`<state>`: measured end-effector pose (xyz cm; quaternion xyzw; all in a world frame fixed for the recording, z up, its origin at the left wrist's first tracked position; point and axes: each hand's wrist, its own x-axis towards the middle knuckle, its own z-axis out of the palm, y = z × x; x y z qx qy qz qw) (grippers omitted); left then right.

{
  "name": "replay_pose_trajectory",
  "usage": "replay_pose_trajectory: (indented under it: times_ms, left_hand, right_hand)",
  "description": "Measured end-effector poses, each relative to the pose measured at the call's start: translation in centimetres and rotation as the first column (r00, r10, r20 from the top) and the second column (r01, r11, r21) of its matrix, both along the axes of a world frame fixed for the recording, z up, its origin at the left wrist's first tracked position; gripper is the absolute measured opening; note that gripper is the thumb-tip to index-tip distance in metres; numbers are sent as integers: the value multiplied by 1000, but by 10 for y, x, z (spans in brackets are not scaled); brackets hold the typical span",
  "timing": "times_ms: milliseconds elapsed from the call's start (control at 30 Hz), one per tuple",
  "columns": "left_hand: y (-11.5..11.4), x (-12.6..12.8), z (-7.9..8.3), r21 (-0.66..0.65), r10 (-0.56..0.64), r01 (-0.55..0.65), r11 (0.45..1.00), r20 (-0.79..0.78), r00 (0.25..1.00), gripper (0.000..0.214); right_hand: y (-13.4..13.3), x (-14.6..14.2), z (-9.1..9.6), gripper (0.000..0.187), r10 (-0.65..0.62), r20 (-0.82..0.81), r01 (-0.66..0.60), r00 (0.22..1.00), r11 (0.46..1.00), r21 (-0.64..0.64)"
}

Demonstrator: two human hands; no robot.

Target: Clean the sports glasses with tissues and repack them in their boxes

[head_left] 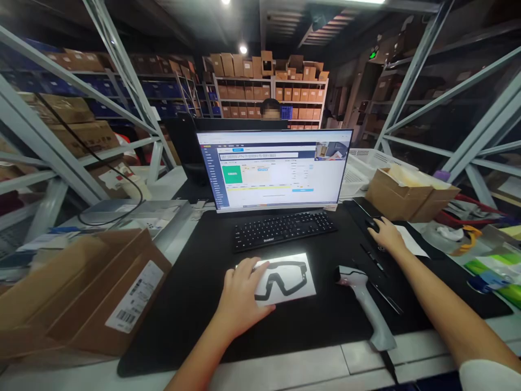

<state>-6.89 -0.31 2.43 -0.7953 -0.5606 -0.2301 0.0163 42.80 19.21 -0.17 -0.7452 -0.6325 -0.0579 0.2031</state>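
Note:
My left hand (243,293) is over the left end of a flat white rectangular piece (306,267), fingers on its upper side and thumb by its lower edge. A black goggle-shaped frame outline (299,285) shows on that piece; whether it is printed or a separate part, I cannot tell. The piece lies on a black desk mat (195,304). To the right, my right hand (386,234) is closed over a black computer mouse (371,224), mostly hidden under the palm. Between the hands rests a grey-white barcode scanner (364,304), its head toward the screen.
A black keyboard (285,228) sits before a lit monitor (277,174). Pens (374,259) lie near the scanner. Open cardboard boxes stand left (101,293) and right (399,195). Plastic-wrapped items (494,271) lie far right. Behind the monitor a person (270,108) is partly visible before stocked shelves.

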Motion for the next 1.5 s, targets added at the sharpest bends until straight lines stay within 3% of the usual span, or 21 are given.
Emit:
replay_pose_trajectory:
  times_ms: [133,267,467,1133,1300,1400,1500]
  left_hand:
    - [1,-1,-3,-7,18,-18,1000,-7,1000,87]
    - [0,0,-3,6,35,-35,999,-39,999,86]
    - [-1,0,-2,23,47,-45,999,-75,996,85]
    - [-1,0,-1,29,40,-38,999,-75,996,87]
    - [-1,-4,-1,72,-17,21,997,-61,998,87]
    - [-2,-9,0,109,-117,119,987,-31,993,87]
    - [-3,-15,1,203,-214,200,958,47,976,81]
  right_hand:
    - [30,14,-27,52,0,31,0,1000,1000,7]
    - [39,23,-50,54,-61,45,59,997,997,43]
    - [42,30,-61,54,-133,56,130,989,990,53]
    - [46,33,-62,52,-134,26,131,991,988,81]
    - [40,29,-58,59,-136,3,135,991,988,79]
    - [31,20,-45,62,-118,-67,129,991,972,196]
    - [19,2,-15,56,-5,-150,66,989,914,401]
